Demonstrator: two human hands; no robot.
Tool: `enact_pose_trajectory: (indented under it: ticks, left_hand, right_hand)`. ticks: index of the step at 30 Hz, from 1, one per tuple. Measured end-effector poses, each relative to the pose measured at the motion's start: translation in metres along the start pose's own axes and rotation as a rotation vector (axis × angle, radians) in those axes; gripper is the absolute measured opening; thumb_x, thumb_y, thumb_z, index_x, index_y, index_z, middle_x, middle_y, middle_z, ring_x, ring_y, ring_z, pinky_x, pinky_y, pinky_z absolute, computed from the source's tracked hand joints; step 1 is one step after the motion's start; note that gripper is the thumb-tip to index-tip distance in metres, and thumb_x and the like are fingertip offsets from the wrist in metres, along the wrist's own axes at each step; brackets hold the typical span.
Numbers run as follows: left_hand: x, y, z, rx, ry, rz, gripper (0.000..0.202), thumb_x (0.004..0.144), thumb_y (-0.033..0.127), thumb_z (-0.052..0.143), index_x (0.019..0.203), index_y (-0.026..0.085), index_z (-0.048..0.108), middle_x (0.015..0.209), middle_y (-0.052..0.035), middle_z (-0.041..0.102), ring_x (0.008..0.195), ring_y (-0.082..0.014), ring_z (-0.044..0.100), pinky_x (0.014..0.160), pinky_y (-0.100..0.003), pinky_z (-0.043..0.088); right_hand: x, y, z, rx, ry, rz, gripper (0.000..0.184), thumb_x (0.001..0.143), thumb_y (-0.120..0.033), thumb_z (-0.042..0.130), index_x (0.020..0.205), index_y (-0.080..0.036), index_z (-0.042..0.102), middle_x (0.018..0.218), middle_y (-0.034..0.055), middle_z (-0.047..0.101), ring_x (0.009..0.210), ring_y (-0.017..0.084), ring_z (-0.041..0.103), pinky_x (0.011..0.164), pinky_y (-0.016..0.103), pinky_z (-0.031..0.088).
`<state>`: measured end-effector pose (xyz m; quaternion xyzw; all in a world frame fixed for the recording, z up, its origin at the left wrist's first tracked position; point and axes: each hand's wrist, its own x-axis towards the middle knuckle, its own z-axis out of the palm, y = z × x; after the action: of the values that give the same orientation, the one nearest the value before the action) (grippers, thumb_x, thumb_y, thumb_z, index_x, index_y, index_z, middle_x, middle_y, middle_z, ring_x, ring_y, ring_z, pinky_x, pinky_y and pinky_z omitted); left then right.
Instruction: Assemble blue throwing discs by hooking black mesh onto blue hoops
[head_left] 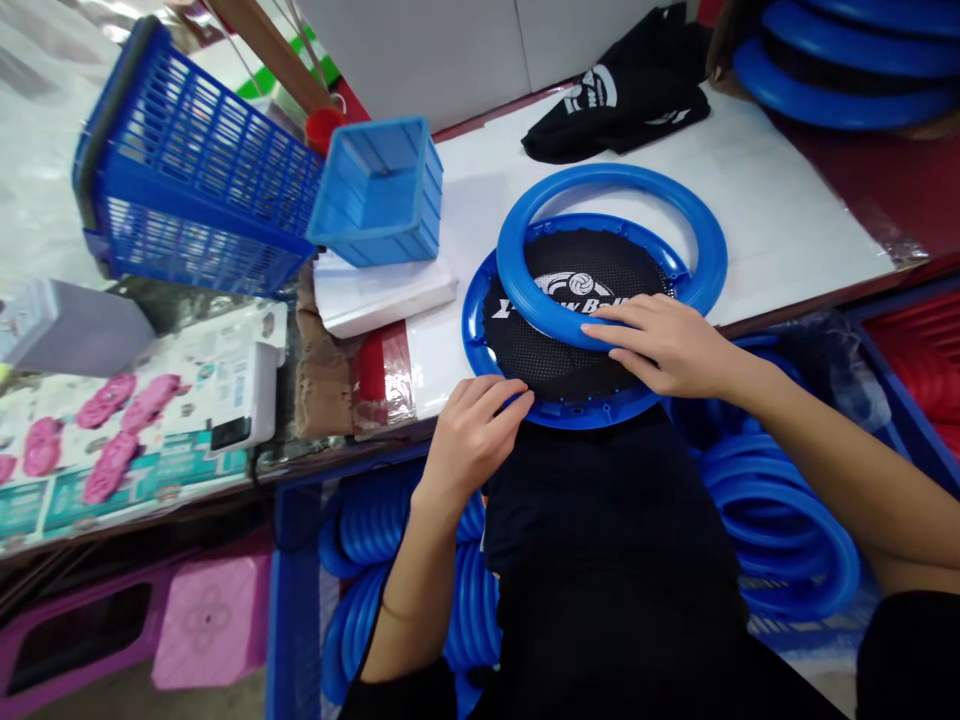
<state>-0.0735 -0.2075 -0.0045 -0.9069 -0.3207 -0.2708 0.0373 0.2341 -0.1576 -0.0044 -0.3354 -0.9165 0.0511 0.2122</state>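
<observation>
A round blue frame (600, 410) with black printed mesh (559, 375) lies at the front edge of the white-covered table. On top of it rests a loose, smooth blue plastic ring (694, 215), shifted toward the back right, so the two do not line up. My right hand (664, 345) grips the near side of this ring, fingers over it and thumb side hidden. My left hand (480, 430) is closed at the frame's front-left rim, fingertips on the mesh edge. White lettering on the mesh is partly covered by the ring and my right hand.
A light blue bin (429, 205) stands on white boxes (382, 305) at left, beside a tilted blue basket (210, 190). Black printed cloth (630, 90) lies behind. Stacked blue discs (847, 85) sit back right. Crates below hold blue rings (780, 520).
</observation>
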Motion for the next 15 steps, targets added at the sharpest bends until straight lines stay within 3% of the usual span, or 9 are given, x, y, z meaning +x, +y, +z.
enact_pose_trajectory:
  ticks: [4,10,15]
  left_hand:
    - [-0.009,-0.006,0.009,-0.036,0.096,0.039,0.026,0.091,-0.002,0.065,0.110,0.014,0.072,0.103,-0.0120,0.079,0.098,-0.0252,0.073,0.084,-0.039,0.058]
    - [-0.016,-0.004,0.022,-0.055,0.213,0.020,0.031,0.090,-0.005,0.066,0.113,0.015,0.072,0.098,-0.0112,0.080,0.086,-0.0216,0.076,0.078,-0.036,0.056]
    - [-0.017,-0.006,0.021,-0.050,0.193,0.050,0.029,0.094,-0.001,0.064,0.115,0.017,0.072,0.101,-0.0120,0.081,0.086,-0.0218,0.077,0.076,-0.036,0.055]
  right_hand:
    - [0.000,-0.001,0.002,-0.014,0.011,0.006,0.047,0.099,-0.021,0.052,0.144,-0.022,0.064,0.139,0.0140,0.069,0.111,0.031,0.063,0.088,0.043,0.048]
    - [-0.001,0.000,0.003,-0.026,0.024,-0.002,0.046,0.100,-0.022,0.051,0.144,-0.021,0.064,0.137,0.0147,0.070,0.111,0.031,0.064,0.088,0.044,0.049]
    - [-0.001,0.000,0.003,-0.011,0.027,-0.007,0.048,0.098,-0.020,0.053,0.145,-0.021,0.063,0.138,0.0145,0.070,0.111,0.031,0.064,0.088,0.044,0.049]
